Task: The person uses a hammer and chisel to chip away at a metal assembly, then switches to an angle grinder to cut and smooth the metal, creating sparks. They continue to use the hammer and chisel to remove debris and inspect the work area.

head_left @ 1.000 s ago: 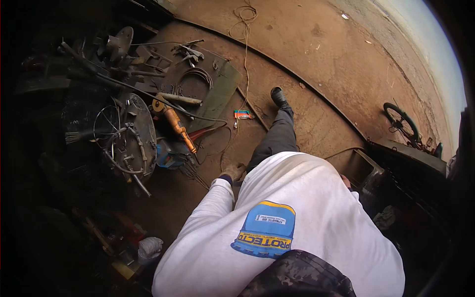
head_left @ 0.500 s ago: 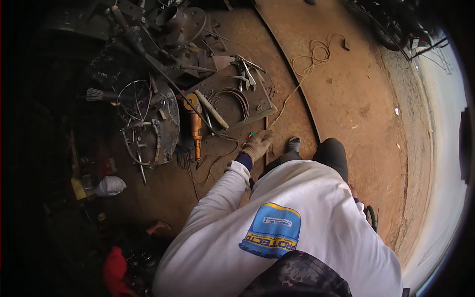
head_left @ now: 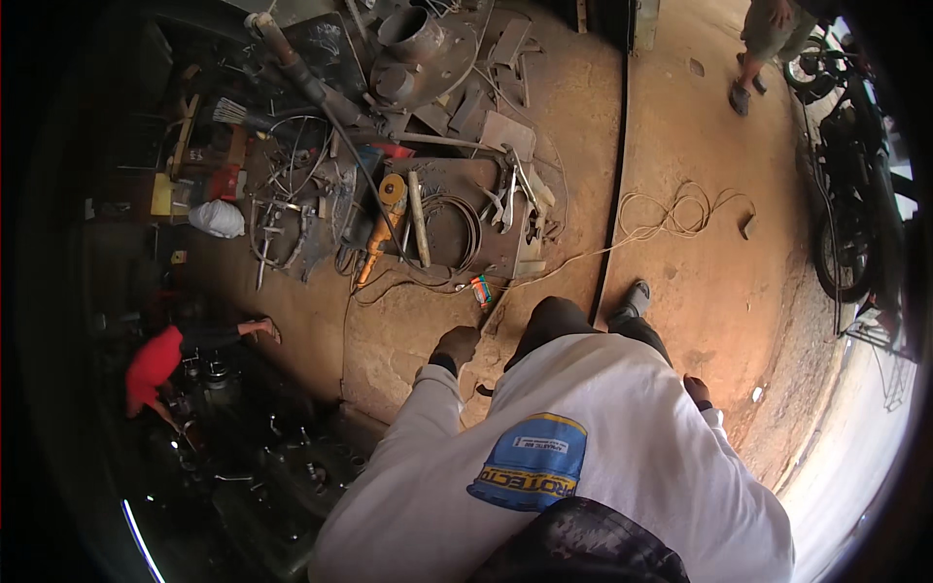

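Note:
My left hand (head_left: 457, 345), dark against the floor, hangs beside my left leg with its fingers curled in; nothing shows in it. Only part of my right hand (head_left: 697, 389) shows past the shirt by my right hip, its fingers mostly hidden. Just ahead of my left hand a small multicoloured packet (head_left: 481, 290) lies on the ground. Beyond it an orange angle grinder (head_left: 377, 235) rests by a metal plate, next to a pale rod (head_left: 420, 219) and a coil of wire (head_left: 474, 233). Clamping pliers (head_left: 510, 189) lie at the plate's right side.
Metal scrap and a flanged pipe (head_left: 413, 34) crowd the upper left. A tan cable (head_left: 680, 219) loops over the floor past a dark strip (head_left: 612, 214). Motorcycles (head_left: 855, 185) stand at right, near another person's legs (head_left: 753, 68). A person in red (head_left: 155, 364) bends at lower left.
My left hand has drawn back toward my body, and my legs have changed stride. The view has shifted, bringing the other person's legs at upper right into sight.

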{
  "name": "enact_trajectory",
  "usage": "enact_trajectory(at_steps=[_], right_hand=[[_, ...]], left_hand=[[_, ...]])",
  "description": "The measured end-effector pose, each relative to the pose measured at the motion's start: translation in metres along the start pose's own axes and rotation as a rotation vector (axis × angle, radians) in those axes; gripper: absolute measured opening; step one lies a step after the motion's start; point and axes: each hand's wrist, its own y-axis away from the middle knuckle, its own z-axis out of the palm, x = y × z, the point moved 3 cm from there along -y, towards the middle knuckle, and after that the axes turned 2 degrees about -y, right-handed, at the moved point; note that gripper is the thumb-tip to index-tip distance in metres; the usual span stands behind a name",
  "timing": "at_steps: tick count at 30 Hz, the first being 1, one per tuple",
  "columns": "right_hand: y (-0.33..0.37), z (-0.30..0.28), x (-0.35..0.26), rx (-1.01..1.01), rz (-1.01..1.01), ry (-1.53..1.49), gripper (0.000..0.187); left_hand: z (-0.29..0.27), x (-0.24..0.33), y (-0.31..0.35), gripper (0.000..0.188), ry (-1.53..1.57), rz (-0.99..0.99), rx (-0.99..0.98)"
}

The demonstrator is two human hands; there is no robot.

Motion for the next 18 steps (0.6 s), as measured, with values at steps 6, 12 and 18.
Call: enact_trajectory(at_steps=[6,12,18], right_hand=[[-0.033,-0.096,-0.165,0.026,0.097,0.001,0.024],[-0.086,-0.019,-0.391,-0.255,-0.366,0.159,0.026],[0.034,0.159,-0.617,-0.473,-0.920,0.450,0.038]], left_hand=[[-0.037,0.176,0.049,0.052,0.242,0.082,0.238],[-0.002,0.162,0.034,0.051,0.268,-0.155,0.205],[0.081,0.099,0.015,0.047,0.490,-0.311,0.122]])
